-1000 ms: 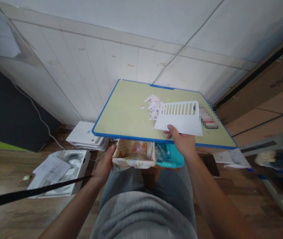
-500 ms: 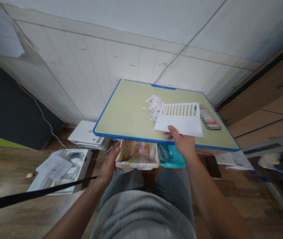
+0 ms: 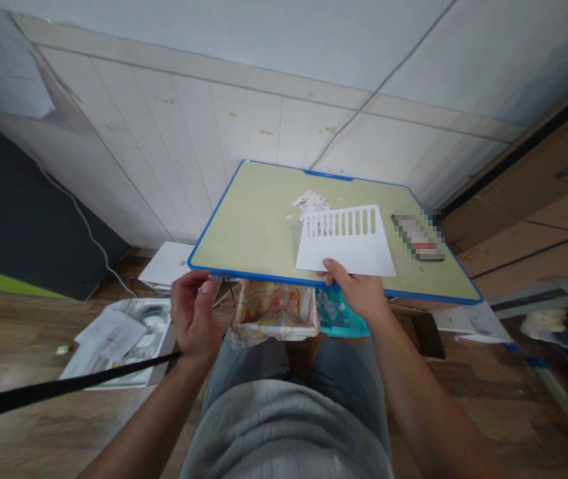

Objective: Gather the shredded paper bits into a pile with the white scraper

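My right hand [image 3: 358,289] grips the near edge of a thin white sheet with a row of slots [image 3: 344,253], thumb on top. It lies over the pale yellow tabletop [image 3: 244,226], partly covering a pile of torn white and pinkish scraps [image 3: 311,199]. Some scraps show through its left slots. My left hand [image 3: 194,316] is raised at the table's front left corner, fingers curled and thumb tip near them. Whether anything small is between those fingertips is unclear.
A phone-like blurred object [image 3: 418,236] lies right on the table. Below the front edge hang a cloth- or film-lined bin [image 3: 274,329] and a turquoise bin [image 3: 346,330] with clear bits. An open white box [image 3: 159,372] with papers is on the floor. A black strap [image 3: 74,386] runs from the left wrist.
My left hand has risen from beside the lined bin to the table's left front corner, its fingers curling. My right hand has slid the slotted sheet left, further over the scraps.
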Motion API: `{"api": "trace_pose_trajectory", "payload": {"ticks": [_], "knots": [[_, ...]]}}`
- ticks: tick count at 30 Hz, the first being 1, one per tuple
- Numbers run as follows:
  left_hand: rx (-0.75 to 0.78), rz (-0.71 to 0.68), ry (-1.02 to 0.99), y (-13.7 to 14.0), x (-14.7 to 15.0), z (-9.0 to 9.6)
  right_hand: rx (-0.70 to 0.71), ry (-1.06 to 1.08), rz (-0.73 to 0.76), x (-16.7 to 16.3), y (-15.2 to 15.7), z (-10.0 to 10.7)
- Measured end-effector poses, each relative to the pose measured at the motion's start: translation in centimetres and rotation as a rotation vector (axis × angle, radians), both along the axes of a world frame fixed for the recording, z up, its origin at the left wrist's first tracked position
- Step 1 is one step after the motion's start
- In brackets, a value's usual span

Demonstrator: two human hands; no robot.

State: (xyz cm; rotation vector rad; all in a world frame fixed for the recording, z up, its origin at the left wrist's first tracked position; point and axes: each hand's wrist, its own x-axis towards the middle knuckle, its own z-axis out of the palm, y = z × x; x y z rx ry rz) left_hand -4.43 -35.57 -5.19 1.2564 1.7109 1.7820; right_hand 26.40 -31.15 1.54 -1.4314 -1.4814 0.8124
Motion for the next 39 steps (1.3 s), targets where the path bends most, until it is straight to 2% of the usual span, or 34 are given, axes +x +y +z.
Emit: {"api": "trace_pose_trajectory", "payload": {"ticks": [2,6,10,13,15,19,24,26,30,32,36,39], "knots": [[0.132,0.08,0.007,1.6,1.1,2.7,0.003,0.013,0.018,-0.1,-0.2,0.0],[0.153,0.096,0.126,7.6,3.1,7.5,0.016,0.049,0.046,-0.5,-0.6,-0.2],[0.206,0.037,0.232,16.1,4.0,9.4,0.023,0.09,0.073,-0.8,-0.7,-0.6],[0.124,-0.017,0.264,21.0,4.7,9.6,0.025,0.109,0.092,-0.8,-0.5,-0.6],[0.011,-0.056,0.301,22.9,5.3,9.4,0.026,0.116,0.09,-0.6,-0.4,-0.5],[-0.149,-0.121,0.418,24.0,5.9,8.7,0.053,0.134,0.062,-0.5,-0.1,-0.4],[-0.257,-0.152,0.554,25.4,5.7,8.3,0.058,0.258,0.02,-0.2,0.6,0.2],[-0.272,-0.165,0.604,26.6,5.5,8.5,0.103,0.295,-0.031,0.7,1.3,0.7],[-0.304,-0.18,0.67,29.9,5.6,8.9,0.228,0.288,-0.245,4.2,4.6,2.0],[-0.317,-0.196,0.716,31.5,5.8,9.0,0.26,0.249,-0.302,5.9,6.9,2.7],[-0.348,-0.244,0.859,33.7,6.2,8.7,0.263,0.301,-0.293,7.1,12.3,3.4],[-0.365,-0.308,0.983,34.4,6.2,8.2,0.222,0.33,-0.259,6.8,15.4,3.0]]}}
